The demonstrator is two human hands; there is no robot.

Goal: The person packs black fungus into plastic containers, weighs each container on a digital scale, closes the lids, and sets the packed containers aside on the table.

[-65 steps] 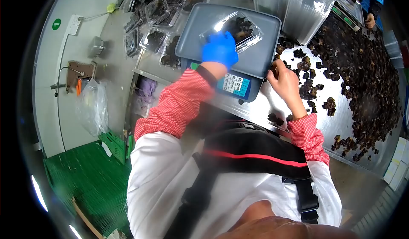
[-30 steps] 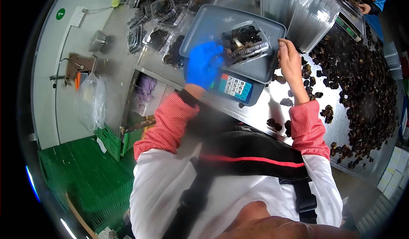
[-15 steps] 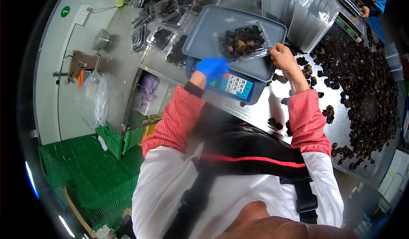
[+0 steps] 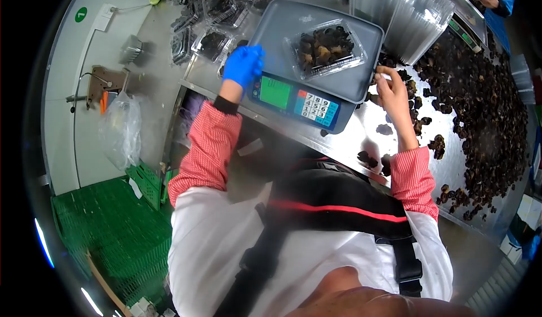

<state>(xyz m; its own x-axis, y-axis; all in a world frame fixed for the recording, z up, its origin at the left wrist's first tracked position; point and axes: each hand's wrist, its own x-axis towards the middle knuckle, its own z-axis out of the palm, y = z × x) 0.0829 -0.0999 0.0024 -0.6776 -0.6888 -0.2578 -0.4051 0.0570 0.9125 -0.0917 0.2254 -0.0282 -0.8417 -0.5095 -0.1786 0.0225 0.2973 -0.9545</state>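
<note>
A clear plastic clamshell box (image 4: 326, 50) of dark, wrinkled pieces, like wood ear mushrooms, rests on the grey weighing tray (image 4: 276, 23). Below the tray is the blue scale panel (image 4: 324, 110), its green display lit. My left hand (image 4: 241, 67), in a blue glove, hovers by the tray's left edge, fingers loosely bent and apart, with nothing visible in it. Bare, my right hand (image 4: 392, 88) is at the tray's right edge, fingers partly bent and apart. A small pale patch shows at its fingers; I cannot make out what it is.
Filled clear boxes (image 4: 220, 5) lie at the back left. Stacked empty containers (image 4: 420, 20) stand behind the tray on the right. A large heap of dark pieces (image 4: 491, 142) covers the right side of the table. Another person's hand (image 4: 488, 1) is at the far right.
My left hand has moved left, off the scale panel, uncovering the green display. My right hand has come away from the box corner and its fingers have loosened.
</note>
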